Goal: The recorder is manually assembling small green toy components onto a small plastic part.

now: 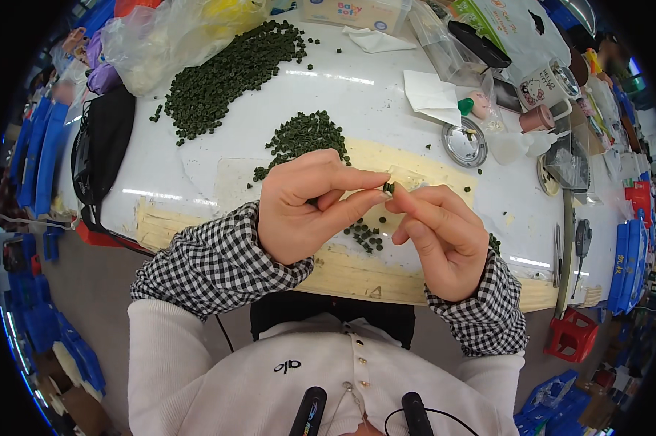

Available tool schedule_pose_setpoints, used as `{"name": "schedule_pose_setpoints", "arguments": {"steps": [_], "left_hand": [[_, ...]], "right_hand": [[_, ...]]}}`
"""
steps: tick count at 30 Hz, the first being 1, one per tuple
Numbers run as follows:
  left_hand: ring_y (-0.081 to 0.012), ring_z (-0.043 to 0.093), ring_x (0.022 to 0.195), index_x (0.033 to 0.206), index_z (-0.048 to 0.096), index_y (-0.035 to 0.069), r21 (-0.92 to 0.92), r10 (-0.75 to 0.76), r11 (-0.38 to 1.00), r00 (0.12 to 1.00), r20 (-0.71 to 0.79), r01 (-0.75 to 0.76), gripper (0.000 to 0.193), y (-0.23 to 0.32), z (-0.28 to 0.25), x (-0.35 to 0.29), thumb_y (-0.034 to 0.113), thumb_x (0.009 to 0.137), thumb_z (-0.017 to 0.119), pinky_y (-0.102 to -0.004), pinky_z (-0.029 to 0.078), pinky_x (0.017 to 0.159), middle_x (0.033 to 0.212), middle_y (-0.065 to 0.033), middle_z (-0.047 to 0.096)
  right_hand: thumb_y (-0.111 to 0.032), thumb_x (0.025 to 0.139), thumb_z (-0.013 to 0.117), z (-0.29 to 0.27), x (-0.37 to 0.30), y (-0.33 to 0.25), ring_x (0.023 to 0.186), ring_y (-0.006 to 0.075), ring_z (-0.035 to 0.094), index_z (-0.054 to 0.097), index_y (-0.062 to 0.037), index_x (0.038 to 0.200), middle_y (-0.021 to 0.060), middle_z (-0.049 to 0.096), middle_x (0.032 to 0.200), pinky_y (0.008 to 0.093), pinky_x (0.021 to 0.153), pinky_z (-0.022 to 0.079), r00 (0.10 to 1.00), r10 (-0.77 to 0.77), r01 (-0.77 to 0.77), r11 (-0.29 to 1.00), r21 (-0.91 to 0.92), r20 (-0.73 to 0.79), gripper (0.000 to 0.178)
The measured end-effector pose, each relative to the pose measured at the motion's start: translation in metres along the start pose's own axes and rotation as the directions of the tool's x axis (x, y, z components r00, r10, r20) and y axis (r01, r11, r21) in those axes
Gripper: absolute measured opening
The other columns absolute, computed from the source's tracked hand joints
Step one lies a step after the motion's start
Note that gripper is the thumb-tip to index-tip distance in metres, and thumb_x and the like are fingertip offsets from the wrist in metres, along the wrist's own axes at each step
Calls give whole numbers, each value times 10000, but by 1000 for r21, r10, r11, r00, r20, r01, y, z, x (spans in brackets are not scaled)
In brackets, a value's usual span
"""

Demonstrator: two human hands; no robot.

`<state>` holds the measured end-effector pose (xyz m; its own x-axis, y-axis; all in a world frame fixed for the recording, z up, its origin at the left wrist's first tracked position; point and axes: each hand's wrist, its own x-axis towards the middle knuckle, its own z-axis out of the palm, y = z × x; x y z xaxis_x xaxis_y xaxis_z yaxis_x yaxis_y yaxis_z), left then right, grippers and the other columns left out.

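Note:
A small dark green part (388, 188), spool-like in outline, is between my two hands above the near side of the table. My left hand (302, 203) is closed, thumb and index fingertips pinching it from the left. From the right, the bent fingers of my right hand (444, 236) are pressed together against the same part. Several loose green parts (364, 236) lie below, between the hands. Just beyond my left hand is a pile of these parts (306, 138), partly hidden by it. A larger pile (230, 80) spreads farther back to the left.
Yellowish tape or sheeting covers the table's near edge (364, 276). At the right stand a round metal dish (464, 143), a white mug (546, 86), a thread spool (536, 118) and a small screwdriver-like tool (582, 240). Plastic bags (171, 43) and a black cloth item (106, 145) lie left.

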<state>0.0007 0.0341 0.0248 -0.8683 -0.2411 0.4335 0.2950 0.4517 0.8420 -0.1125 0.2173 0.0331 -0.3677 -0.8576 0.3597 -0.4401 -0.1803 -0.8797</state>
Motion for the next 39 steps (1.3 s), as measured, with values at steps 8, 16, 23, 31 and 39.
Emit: {"name": "schedule_pose_setpoints", "arguments": {"steps": [8, 16, 23, 31, 39], "left_hand": [[-48, 365, 520, 1036, 699, 40, 137, 68, 989, 994, -90, -55, 316, 2, 6, -3, -80, 744, 690, -209, 280, 478, 607, 44, 412], [-44, 353, 504, 1035, 696, 50, 222, 116, 971, 983, -140, -83, 343, 3, 7, -4, -89, 722, 695, -205, 277, 459, 602, 37, 405], [-58, 417, 488, 912, 687, 7, 273, 132, 958, 978, -159, -85, 188, 10, 5, -4, -46, 733, 707, -217, 320, 428, 640, -10, 507], [-62, 420, 475, 860, 676, 18, 272, 112, 960, 980, -165, -64, 153, 9, 6, -3, -36, 723, 714, -217, 328, 427, 624, -10, 510], [-45, 362, 504, 1014, 698, 40, 242, 111, 967, 985, -135, -76, 317, 4, 6, -3, -78, 720, 698, -203, 287, 459, 601, 28, 412]], "right_hand": [[72, 857, 567, 3, 0, -1, 846, 187, 604, 556, 3, 1268, 138, 597, 1064, 246, 707, 500, 1000, 10, -10, 996, -83, 6, 417], [73, 824, 605, 14, 0, 2, 891, 241, 610, 529, 33, 1281, 161, 584, 1096, 272, 756, 499, 997, -76, 75, 983, -167, 2, 465], [85, 801, 620, 20, 0, 5, 891, 256, 610, 521, 43, 1282, 171, 572, 1108, 278, 767, 498, 996, -89, 90, 983, -157, 17, 493], [80, 880, 526, 19, -3, 8, 811, 165, 633, 421, 32, 1370, 174, 521, 1187, 249, 729, 519, 990, -101, 119, 973, -200, 96, 503], [73, 820, 609, 20, -2, 3, 910, 242, 611, 513, 43, 1293, 168, 575, 1126, 273, 781, 497, 999, -39, 37, 991, -125, -18, 484]]}}
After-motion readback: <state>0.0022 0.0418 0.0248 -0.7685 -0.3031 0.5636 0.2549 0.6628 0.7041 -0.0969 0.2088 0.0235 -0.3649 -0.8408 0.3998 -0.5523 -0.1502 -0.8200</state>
